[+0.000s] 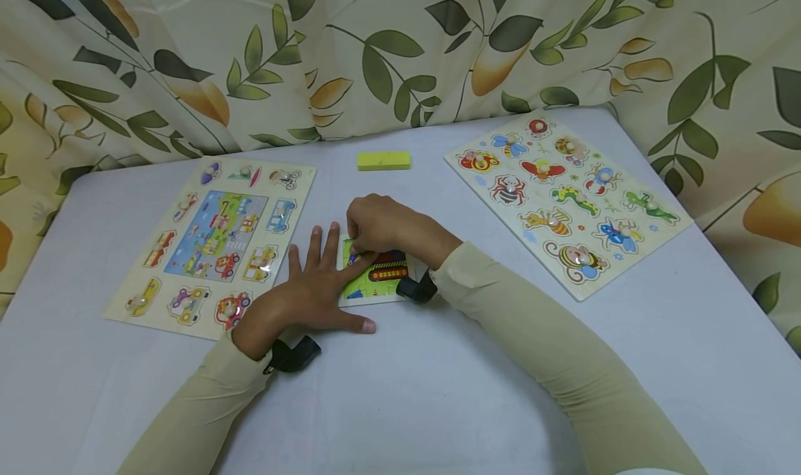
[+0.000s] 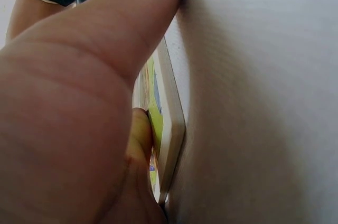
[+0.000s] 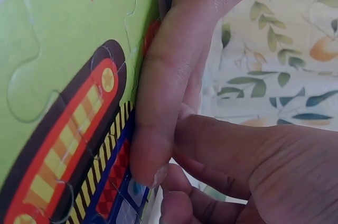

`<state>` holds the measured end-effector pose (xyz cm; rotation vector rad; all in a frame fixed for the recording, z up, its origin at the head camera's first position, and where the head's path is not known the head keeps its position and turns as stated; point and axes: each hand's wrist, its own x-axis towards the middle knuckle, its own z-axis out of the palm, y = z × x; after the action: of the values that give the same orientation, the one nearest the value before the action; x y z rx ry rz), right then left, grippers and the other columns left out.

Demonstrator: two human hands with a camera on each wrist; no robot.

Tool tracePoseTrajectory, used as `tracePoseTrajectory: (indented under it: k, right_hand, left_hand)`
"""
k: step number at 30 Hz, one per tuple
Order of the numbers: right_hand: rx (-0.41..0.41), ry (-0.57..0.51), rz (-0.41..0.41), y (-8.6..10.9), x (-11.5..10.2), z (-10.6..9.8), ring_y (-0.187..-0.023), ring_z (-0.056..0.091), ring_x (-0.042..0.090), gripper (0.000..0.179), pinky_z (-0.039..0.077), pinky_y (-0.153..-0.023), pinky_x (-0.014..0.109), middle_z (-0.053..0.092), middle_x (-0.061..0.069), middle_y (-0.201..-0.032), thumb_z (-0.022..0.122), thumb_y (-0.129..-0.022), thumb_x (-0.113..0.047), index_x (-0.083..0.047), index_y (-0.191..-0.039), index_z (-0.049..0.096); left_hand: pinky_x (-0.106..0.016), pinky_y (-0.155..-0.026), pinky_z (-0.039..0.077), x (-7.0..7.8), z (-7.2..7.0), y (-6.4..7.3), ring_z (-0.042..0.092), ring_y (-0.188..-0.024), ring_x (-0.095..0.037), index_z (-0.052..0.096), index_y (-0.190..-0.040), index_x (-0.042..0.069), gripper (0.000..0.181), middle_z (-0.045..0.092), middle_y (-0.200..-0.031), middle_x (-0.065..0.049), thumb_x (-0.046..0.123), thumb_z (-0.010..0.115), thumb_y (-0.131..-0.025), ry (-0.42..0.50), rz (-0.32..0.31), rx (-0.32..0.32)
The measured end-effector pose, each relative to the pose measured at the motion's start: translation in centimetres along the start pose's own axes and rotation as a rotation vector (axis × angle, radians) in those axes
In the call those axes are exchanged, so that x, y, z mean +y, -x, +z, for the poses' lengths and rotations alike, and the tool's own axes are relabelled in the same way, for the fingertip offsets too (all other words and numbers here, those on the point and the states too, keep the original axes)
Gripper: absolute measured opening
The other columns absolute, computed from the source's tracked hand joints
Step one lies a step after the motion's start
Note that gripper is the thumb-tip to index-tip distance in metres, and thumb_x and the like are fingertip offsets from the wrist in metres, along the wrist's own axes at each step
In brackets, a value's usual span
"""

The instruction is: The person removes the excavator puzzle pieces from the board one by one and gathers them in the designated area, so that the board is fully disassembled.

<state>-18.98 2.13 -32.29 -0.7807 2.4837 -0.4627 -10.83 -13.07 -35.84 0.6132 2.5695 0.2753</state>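
Observation:
A small jigsaw puzzle [image 1: 375, 291] with a green ground and a red and black vehicle track lies in its white tray on the table. My left hand [image 1: 313, 291] is spread palm down beside it. Its index finger [image 3: 158, 113] rests straight across the puzzle, and its thumb lies on the cloth below the tray's near edge [image 2: 171, 123]. My right hand [image 1: 388, 224] reaches over the puzzle's far left part with fingers bent and fingertips down at the surface. Its thumb meets the left index finger in the right wrist view. I cannot tell whether those fingertips pinch a piece.
At the left lies a vehicle peg board [image 1: 165, 291], its edge beside my left hand. An insect peg board [image 1: 519, 242] lies tilted at the right. A yellow-green block [image 1: 384, 160] sits behind the puzzle. A leaf-patterned curtain [image 1: 400, 51] hangs along the table's back edge.

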Motion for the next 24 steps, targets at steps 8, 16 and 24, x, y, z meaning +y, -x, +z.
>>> tracePoseTrajectory:
  k: [8, 16, 24]
  right_hand:
    - [0.016, -0.006, -0.015, -0.13, -0.04, 0.06, -0.079, 0.062, 0.017, 0.01, 0.051, -0.068, 0.029, 0.066, 0.002, -0.087, 0.068, -0.092, -0.016, -0.006, -0.092, 0.071]
    - [0.018, -0.06, -0.034, -0.05, 0.29, -0.07, -0.071, 0.061, 0.015, 0.016, 0.049, -0.064, 0.027, 0.067, 0.002, -0.078, 0.062, -0.096, -0.015, -0.006, -0.088, 0.072]
    - [-0.02, -0.113, -0.067, -0.18, 0.23, -0.15, -0.071, 0.059, 0.015, 0.013, 0.048, -0.065, 0.027, 0.067, 0.002, -0.08, 0.063, -0.095, -0.013, -0.007, -0.087, 0.07]
  left_hand:
    - [-0.071, -0.1, -0.014, -0.06, 0.09, -0.07, -0.033, -0.136, -0.042, 0.013, -0.154, 0.04, 0.109, -0.028, -0.155, -0.018, 0.076, 0.068, -0.068, 0.011, -0.004, 0.001]
    - [-0.073, -0.099, -0.014, -0.08, -0.01, 0.03, -0.032, -0.136, -0.043, 0.015, -0.155, 0.037, 0.11, -0.027, -0.155, -0.02, 0.076, 0.068, -0.067, 0.009, 0.008, 0.005]
    - [-0.072, -0.099, -0.015, -0.04, -0.08, -0.01, -0.033, -0.135, -0.042, 0.012, -0.155, 0.039, 0.11, -0.031, -0.154, -0.017, 0.076, 0.069, -0.067, 0.008, 0.003, -0.004]
